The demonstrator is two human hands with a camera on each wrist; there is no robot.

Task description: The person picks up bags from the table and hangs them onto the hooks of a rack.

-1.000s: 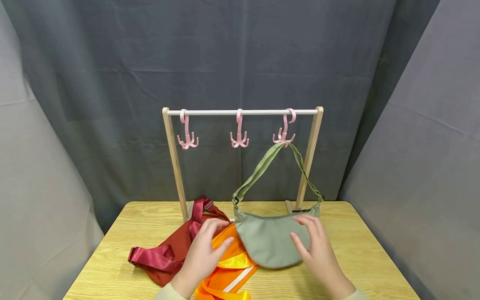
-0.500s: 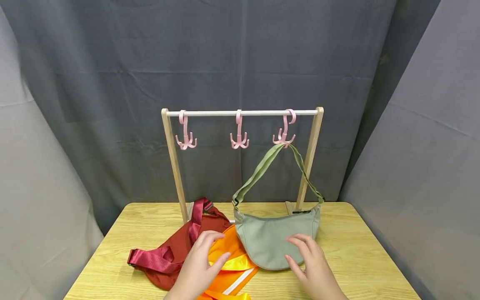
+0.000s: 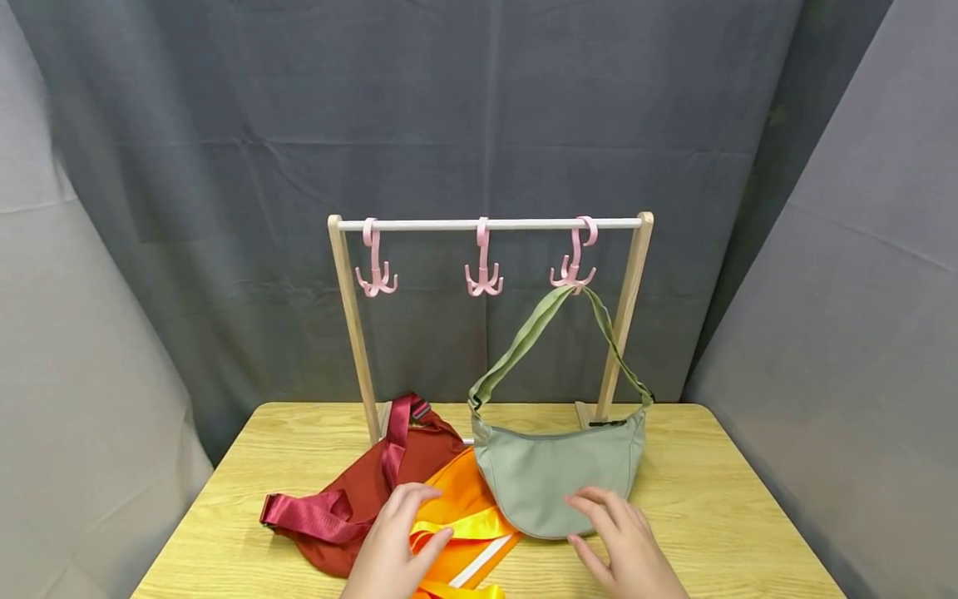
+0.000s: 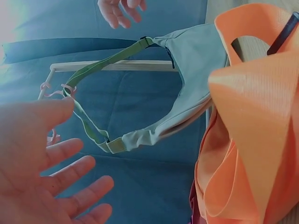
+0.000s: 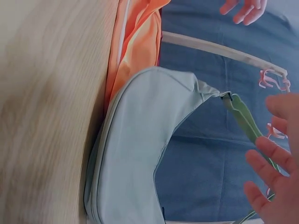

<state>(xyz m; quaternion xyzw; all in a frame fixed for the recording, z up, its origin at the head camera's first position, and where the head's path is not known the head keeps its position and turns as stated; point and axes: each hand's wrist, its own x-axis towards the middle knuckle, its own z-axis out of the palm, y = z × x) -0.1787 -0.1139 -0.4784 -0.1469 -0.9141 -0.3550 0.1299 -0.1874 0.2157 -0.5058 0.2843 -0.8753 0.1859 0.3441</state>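
A sage-green shoulder bag (image 3: 554,474) hangs by its strap (image 3: 527,337) from the rightmost pink hook (image 3: 575,266). In the head view my right hand (image 3: 624,545) overlaps the bag's lower right part, holding nothing, fingers loosely bent. My left hand (image 3: 397,541), also holding nothing, is in front of an orange bag (image 3: 452,482) with yellow-orange straps and a white stripe. Beside it lies a dark red bag (image 3: 344,516) with a crimson strap. The left wrist view shows the fingers (image 4: 74,175) spread apart.
A rack with wooden legs and a white bar (image 3: 419,225) stands at the back of the wooden table (image 3: 718,499). Two more pink hooks, a left one (image 3: 377,270) and a middle one (image 3: 484,270), hang with nothing on them. Grey curtains (image 3: 262,166) surround the table.
Both hands have drawn back toward the near edge of the table, away from the green bag. The bags and hooks stay where they were; the head view has shifted slightly.
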